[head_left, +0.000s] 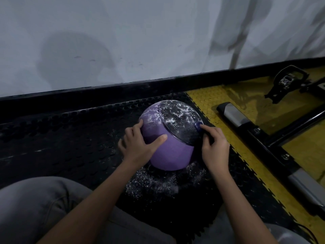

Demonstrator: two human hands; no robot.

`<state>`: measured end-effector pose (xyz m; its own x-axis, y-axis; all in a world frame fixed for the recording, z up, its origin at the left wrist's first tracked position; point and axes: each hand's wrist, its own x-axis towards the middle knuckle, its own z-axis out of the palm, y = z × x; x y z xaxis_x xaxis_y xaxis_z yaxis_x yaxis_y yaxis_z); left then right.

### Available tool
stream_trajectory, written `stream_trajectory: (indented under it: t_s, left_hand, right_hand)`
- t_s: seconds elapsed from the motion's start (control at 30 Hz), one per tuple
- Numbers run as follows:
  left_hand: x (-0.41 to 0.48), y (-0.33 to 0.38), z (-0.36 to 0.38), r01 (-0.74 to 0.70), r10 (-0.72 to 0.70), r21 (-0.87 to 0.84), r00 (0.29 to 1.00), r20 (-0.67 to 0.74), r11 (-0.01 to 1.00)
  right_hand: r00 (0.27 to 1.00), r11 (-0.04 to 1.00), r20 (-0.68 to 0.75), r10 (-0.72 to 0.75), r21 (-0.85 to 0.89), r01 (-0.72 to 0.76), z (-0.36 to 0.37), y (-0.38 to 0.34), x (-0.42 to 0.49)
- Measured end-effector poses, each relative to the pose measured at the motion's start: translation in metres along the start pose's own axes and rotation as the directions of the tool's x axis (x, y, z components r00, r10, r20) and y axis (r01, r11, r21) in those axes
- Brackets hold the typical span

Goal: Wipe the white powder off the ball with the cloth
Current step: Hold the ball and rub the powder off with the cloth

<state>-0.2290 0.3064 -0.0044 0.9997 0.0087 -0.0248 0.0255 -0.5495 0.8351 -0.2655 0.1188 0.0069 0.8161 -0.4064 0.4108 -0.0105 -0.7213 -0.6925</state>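
Here, purple-and-black ball (168, 155) sat on black studded floor mat (70, 138), near foot of white wall (123, 41). My left hand (139, 145) lay spread on ball's left side, fingers straight, thumb across purple panel. My right hand (214, 147) curled round dark blue cloth (198, 126), holding it against ball's right edge. Hands apart, ball between them. White powder (175, 115) speckled black panel; more scattered on mat below ball. Exercise machine (263, 138) stood to right on yellow tiles (211, 103).

Dim, soft-focus view — a round shadow falls on the wall (123, 32), edges bowed.
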Motion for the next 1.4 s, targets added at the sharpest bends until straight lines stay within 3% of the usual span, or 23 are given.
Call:
stream_trajectory:
  t_s: [0.1, 0.2, 0.3, 0.37, 0.57, 0.77, 0.9, 0.97, 1.07, 1.23, 1.3, 1.4]
  left_hand:
    - [-0.001, 0.000, 0.000, -0.049, 0.049, -0.002, 0.998, -0.044, 0.999]
    - [-0.003, 0.000, 0.006, -0.084, 0.084, -0.002, 0.995, -0.054, 0.996]
    - [-0.004, 0.002, 0.010, -0.093, 0.097, 0.056, 0.993, -0.072, 0.994]
    - [-0.002, 0.002, 0.009, -0.093, 0.096, 0.064, 0.994, -0.046, 0.994]
    - [0.002, 0.003, 0.008, -0.113, 0.113, 0.053, 0.993, -0.012, 0.992]
    - [0.002, -0.004, 0.008, -0.093, 0.096, 0.052, 0.994, -0.048, 0.994]
    - [0.007, 0.001, 0.005, -0.069, 0.065, -0.065, 0.996, -0.061, 0.995]
    - [0.013, 0.003, 0.004, -0.044, 0.046, -0.093, 0.999, 0.016, 0.995]
    - [0.021, 0.003, 0.006, -0.056, 0.052, 0.031, 0.992, 0.115, 0.998]
    - [0.016, 0.002, 0.008, -0.078, 0.075, 0.121, 0.997, 0.022, 0.990]
    - [0.012, 0.001, 0.008, -0.081, 0.082, 0.135, 0.997, -0.001, 0.988]
    - [0.006, 0.000, 0.009, -0.118, 0.121, 0.146, 0.993, -0.008, 0.982]
  right_hand:
    - [1.000, 1.000, -0.024, -0.011, -0.023, 0.010, -0.004, -0.003, 0.001]
    - [0.980, 0.970, -0.021, -0.196, -0.152, 0.191, 0.002, -0.023, -0.019]
    - [0.939, 0.911, 0.097, -0.330, -0.226, 0.344, 0.010, -0.036, -0.039]
    - [0.945, 0.926, 0.102, -0.310, -0.192, 0.325, 0.007, -0.031, -0.031]
    - [0.999, 0.986, -0.037, -0.027, -0.168, 0.020, -0.008, 0.001, 0.002]
    - [0.963, 0.936, 0.014, -0.271, -0.229, 0.267, 0.007, -0.019, -0.024]
    - [0.987, 0.972, -0.002, -0.160, -0.176, 0.158, -0.002, -0.010, -0.008]
    - [0.991, 0.977, -0.030, -0.127, -0.179, 0.120, -0.004, -0.006, -0.004]
    - [0.987, 0.970, -0.051, -0.153, -0.200, 0.140, 0.000, -0.010, -0.009]
    - [0.946, 0.907, 0.028, -0.324, -0.274, 0.319, 0.011, -0.029, -0.027]
    - [0.962, 0.933, 0.023, -0.273, -0.237, 0.270, 0.007, -0.028, -0.018]
    - [0.995, 0.981, -0.026, -0.092, -0.175, 0.086, -0.005, -0.016, 0.000]
